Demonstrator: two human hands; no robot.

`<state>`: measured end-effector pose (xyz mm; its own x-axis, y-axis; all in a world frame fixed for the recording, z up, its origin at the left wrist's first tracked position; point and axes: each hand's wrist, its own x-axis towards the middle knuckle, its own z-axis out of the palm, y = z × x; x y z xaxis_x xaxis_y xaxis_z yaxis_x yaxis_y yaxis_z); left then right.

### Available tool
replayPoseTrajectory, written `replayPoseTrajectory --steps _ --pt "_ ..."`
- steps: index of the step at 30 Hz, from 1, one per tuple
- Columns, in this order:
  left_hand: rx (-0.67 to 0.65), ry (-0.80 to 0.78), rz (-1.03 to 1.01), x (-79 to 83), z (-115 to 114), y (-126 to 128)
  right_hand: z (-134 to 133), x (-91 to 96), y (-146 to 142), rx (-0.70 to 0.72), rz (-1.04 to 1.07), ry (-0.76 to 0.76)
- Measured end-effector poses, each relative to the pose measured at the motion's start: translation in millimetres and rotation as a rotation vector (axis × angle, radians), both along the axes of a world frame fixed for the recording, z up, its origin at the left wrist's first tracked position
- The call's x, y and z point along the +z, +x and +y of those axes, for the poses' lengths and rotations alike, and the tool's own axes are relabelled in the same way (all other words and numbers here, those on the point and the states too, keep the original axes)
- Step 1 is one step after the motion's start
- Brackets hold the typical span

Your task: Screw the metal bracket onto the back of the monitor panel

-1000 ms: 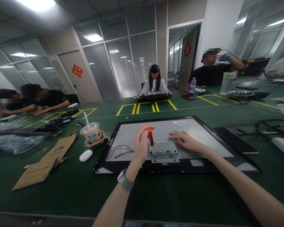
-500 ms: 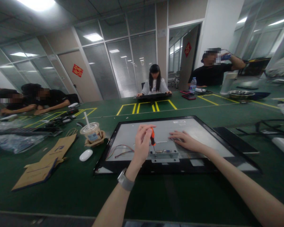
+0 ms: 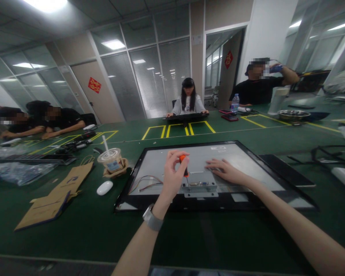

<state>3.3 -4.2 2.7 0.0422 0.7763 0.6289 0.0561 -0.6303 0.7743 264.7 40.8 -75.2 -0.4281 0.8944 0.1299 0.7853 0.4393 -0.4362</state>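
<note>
With the fingers of our left hand (image 3: 171, 173), we pinch the handle of an orange-and-black screwdriver with a thin metal shaft (image 3: 186, 173), its shaft pointing down at the left end of a silvery metal bracket with ports (image 3: 201, 189); we cannot tell whether its tip touches. Our right hand (image 3: 227, 171) rests on the grey, black-framed flat rectangular panel (image 3: 254, 166), fingers slightly spread. The panel lies on our green surface (image 3: 235, 237), near a clear plastic cup with a white straw (image 3: 112, 164).

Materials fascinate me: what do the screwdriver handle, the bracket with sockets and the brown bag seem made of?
Screwdriver handle: probably plastic, perhaps partly rubber; coloured orange and black, finish unclear.
Bracket: likely sheet metal; dull silver-grey, with a flat, holed flange.
Brown bag: seemingly paper; matte, with folds and thin looped handles.
</note>
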Motion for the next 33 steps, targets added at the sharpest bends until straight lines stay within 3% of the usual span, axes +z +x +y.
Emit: replayPoseTrajectory --steps 7,19,33 --pt "-0.085 -0.051 -0.008 2.9 -3.4 -0.5 -1.9 1.9 -1.1 -0.006 -0.001 0.006" --pt "-0.027 -0.013 -0.005 5.1 -4.2 -0.5 -1.0 0.3 -0.6 -0.006 0.006 0.016" --pt "-0.051 -0.042 -0.043 3.3 -2.6 -0.8 -0.9 0.7 0.0 -0.002 0.001 0.000"
